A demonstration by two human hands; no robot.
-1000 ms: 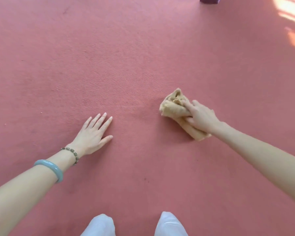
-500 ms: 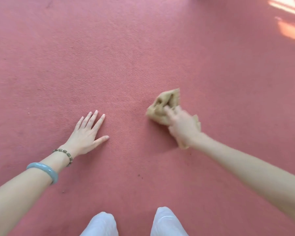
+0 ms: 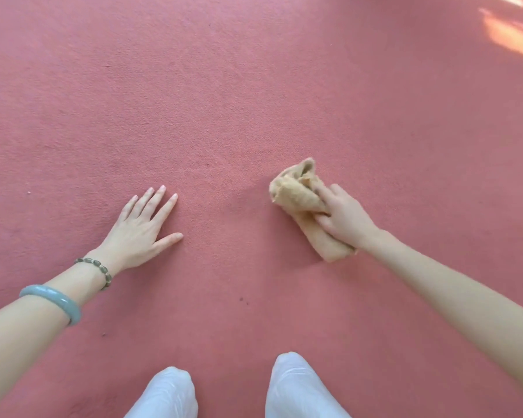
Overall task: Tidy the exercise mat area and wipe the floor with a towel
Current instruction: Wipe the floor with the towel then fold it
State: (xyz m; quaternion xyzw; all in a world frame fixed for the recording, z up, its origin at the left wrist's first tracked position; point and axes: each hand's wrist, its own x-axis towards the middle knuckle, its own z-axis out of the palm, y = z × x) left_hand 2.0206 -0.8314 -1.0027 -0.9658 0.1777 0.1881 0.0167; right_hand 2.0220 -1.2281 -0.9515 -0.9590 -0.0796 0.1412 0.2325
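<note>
A crumpled tan towel (image 3: 296, 191) lies bunched on the pink-red floor (image 3: 224, 101), right of centre. My right hand (image 3: 343, 217) grips it from the near side, fingers curled over the cloth and pressing it onto the floor. The towel's near end sticks out under my wrist. My left hand (image 3: 142, 227) rests flat on the floor to the left, fingers straight and spread, holding nothing. A beaded bracelet and a pale green bangle sit on that wrist.
My two knees in white trousers (image 3: 296, 387) show at the bottom edge. A patch of sunlight (image 3: 514, 37) falls on the floor at the top right. A few small dark specks (image 3: 242, 299) dot the floor between my arms.
My right hand swept the towel left across the floor, then back to the right. My left hand stayed planted flat. The view tilted down slightly, so the dark object at the top edge left the frame.
</note>
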